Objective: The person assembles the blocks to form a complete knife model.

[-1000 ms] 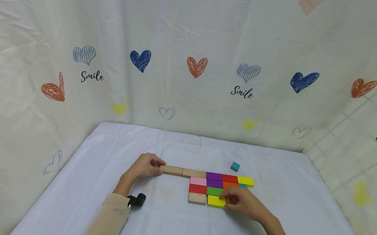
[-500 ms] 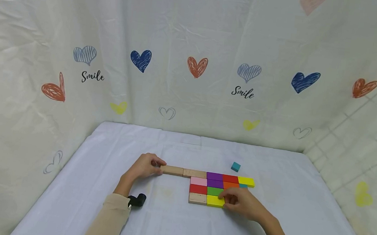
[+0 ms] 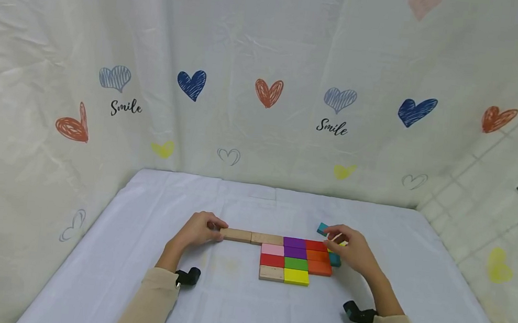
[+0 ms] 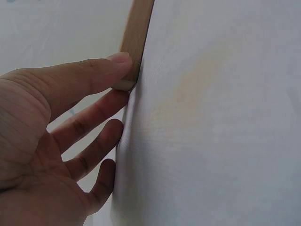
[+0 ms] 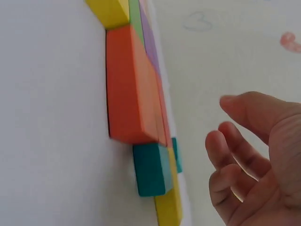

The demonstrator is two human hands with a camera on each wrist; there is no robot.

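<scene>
My left hand (image 3: 200, 227) pinches the outer end of a plain wooden block (image 3: 237, 235). In the left wrist view its thumb lies on that block (image 4: 137, 40), the other fingers spread below. This block and another wooden block (image 3: 267, 239) lead to a flat layout of coloured blocks, including pink (image 3: 272, 249), green (image 3: 295, 264), yellow (image 3: 296, 277) and orange (image 3: 319, 268). My right hand (image 3: 349, 247) hovers above the layout's far right corner, its fingertips near a loose teal block (image 3: 322, 228). Nothing is held in it in the right wrist view, fingers loosely bent.
A second teal block (image 3: 334, 259) sits at the layout's right side, beside the orange ones. White cloth (image 3: 220, 305) covers the table. A curtain printed with hearts (image 3: 271, 42) hangs behind and at both sides.
My right hand has left the front yellow block and moved back and right towards the loose teal block, uncovering the orange blocks. My left hand stays at the wooden block's end.
</scene>
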